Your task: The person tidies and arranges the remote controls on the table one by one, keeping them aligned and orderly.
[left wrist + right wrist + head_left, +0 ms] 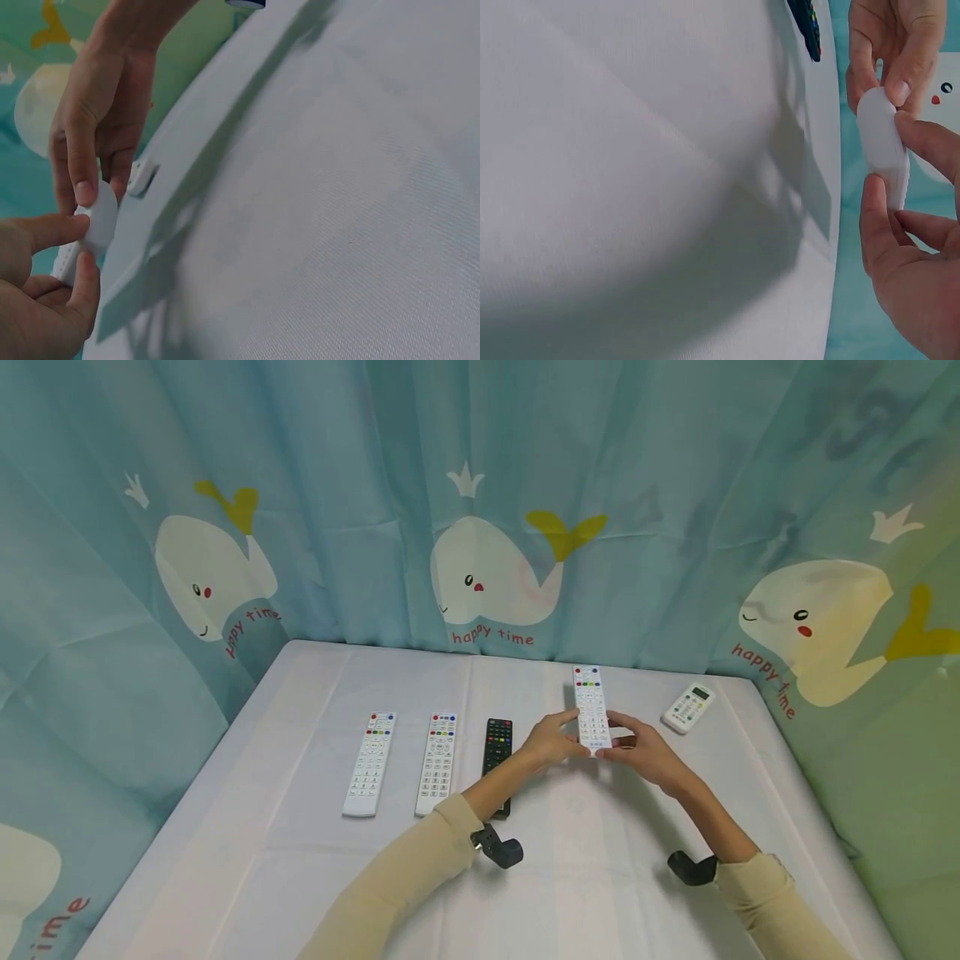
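Both hands hold a white remote control [591, 706] upright over the right part of the table, its buttons facing the head camera. My left hand [553, 741] pinches its left edge near the lower end. On the opposite edge, my right hand [645, 753] grips it with thumb and fingers. In the left wrist view the remote's rounded white end [102, 217] sits between both hands' fingertips, above its shadow. The right wrist view shows the same white end [880, 131], with fingers of both hands around it.
Left of the hands lie two white remotes [370, 764] [437, 764] and a black remote [498, 743], partly behind the left forearm. A small white remote with a display [688, 707] lies at the right. A whale-print curtain [360, 527] surrounds the white-covered table [300, 860].
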The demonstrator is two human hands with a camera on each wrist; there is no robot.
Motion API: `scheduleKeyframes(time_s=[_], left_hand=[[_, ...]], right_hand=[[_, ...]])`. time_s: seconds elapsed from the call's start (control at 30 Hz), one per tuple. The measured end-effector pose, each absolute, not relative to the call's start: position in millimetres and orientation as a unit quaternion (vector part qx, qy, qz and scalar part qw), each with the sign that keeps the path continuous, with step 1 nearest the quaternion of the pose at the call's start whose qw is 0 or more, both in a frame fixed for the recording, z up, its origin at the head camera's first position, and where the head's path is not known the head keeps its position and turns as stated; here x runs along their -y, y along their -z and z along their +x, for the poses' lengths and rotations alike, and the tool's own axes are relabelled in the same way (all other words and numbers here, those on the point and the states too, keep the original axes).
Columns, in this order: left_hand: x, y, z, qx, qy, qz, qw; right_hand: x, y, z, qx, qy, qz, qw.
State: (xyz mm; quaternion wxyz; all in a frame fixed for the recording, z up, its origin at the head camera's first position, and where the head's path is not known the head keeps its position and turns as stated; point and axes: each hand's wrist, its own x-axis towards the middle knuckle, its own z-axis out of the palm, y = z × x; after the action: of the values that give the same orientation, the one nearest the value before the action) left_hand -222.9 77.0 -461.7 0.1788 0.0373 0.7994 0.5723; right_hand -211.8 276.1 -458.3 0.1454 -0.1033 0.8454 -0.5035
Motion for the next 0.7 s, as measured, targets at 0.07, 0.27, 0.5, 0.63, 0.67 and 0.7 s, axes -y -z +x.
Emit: scheduleKeyframes(time_s=[0.07, 0.27, 0.5, 0.63, 0.67, 0.7], left_hand=[[-75, 461, -221, -0.8, -0.572, 0.034, 0.18], [-70, 458, -215, -0.804, -0.566, 0.028, 0.179], [-64, 454, -206, -0.81, -0.555, 0.025, 0.187], [-61, 454, -201, -0.809, -0.555, 0.026, 0.191], [-61, 454, -200, -0.808, -0.556, 0.027, 0.19], [-60, 454, -198, -0.808, -0.557, 0.027, 0.191]], right_hand=[[-275, 459, -211, -0.845, 0.505, -0.101, 0.145], [-270, 459, -206, -0.842, 0.509, -0.1, 0.146], [-263, 460, -198, -0.84, 0.514, -0.091, 0.148], [-261, 460, -191, -0.839, 0.518, -0.082, 0.148], [-260, 461, -190, -0.839, 0.518, -0.081, 0.148], [-260, 461, -188, -0.838, 0.519, -0.08, 0.147]])
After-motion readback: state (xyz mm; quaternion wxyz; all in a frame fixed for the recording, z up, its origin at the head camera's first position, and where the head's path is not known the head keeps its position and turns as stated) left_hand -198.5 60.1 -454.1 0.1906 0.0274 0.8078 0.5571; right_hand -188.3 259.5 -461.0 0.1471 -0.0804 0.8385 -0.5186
